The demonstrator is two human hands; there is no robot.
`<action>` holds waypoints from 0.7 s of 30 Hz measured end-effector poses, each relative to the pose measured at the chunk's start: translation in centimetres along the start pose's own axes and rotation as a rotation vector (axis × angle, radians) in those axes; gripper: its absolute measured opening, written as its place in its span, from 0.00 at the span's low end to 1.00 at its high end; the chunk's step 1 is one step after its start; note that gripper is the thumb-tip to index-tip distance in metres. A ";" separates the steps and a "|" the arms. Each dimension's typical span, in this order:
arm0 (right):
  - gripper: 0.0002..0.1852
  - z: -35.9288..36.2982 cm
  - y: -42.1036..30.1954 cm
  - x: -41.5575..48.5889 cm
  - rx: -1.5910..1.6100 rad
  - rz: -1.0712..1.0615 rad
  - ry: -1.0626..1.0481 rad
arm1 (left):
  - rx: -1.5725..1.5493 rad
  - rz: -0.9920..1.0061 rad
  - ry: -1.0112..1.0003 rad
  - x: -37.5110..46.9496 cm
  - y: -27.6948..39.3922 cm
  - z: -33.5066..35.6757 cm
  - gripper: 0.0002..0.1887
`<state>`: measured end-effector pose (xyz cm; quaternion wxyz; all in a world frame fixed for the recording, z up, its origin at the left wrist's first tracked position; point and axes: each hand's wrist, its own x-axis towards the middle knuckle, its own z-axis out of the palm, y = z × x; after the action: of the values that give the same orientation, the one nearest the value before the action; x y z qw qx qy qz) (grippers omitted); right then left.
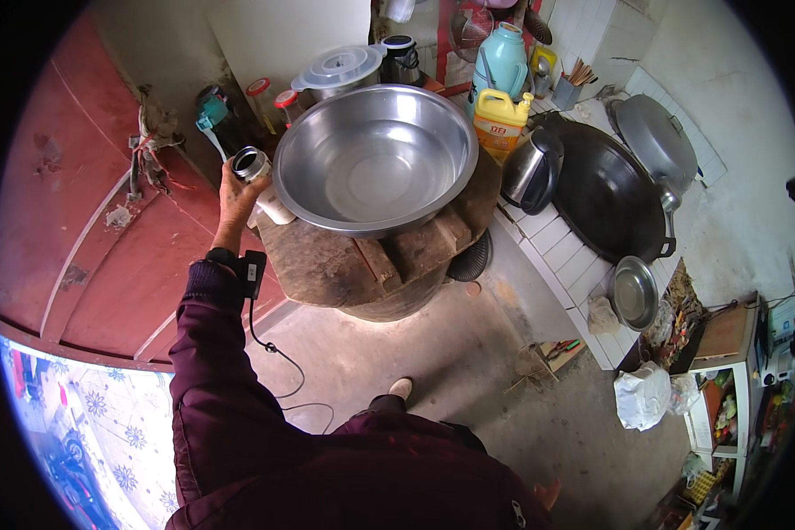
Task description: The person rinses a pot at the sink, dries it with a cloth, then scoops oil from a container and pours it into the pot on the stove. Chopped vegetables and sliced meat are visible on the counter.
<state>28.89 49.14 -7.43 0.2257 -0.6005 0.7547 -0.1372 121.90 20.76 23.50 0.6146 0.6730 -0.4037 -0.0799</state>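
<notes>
My left hand (pixel 236 199) reaches forward and grips a white vacuum bottle (pixel 277 207) with an uncovered steel mouth. The bottle is beside the left rim of a wide stainless steel basin (pixel 371 182). Under the basin is a wooden board (pixel 318 265) with raised battens, set on a round base. Behind the bottle are a teal-lidded bottle (pixel 213 112) and two red-lidded jars (pixel 287 105). Low by my right side, only part of my right hand (pixel 547 494) shows past the jacket; its fingers are mostly hidden.
Right of the basin are a yellow detergent jug (pixel 501 122), a turquoise thermos flask (pixel 503 56), an electric kettle (pixel 527 173) and a large black wok (pixel 606 192) in a white-tiled counter (pixel 556 248). A red door (pixel 99 218) stands left. A cable (pixel 298 371) hangs from my left wrist.
</notes>
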 end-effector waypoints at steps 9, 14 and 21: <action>0.34 0.2 -5.3 -2.5 0.213 0.327 0.083 | -0.014 -0.048 -0.041 0.8 -1.7 -0.2 0.43; 0.29 -0.6 -9.2 -4.3 -0.099 0.294 0.066 | -0.147 -0.032 -0.108 -1.1 -2.2 -0.8 0.43; 0.33 -0.8 -7.7 -6.8 0.074 0.463 0.243 | -0.218 -0.144 0.042 -6.9 -4.5 -1.0 0.38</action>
<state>36.21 53.86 -1.89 0.1807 -0.3822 0.8880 -0.1807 119.94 25.62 17.03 0.6852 0.6308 -0.3304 -0.1530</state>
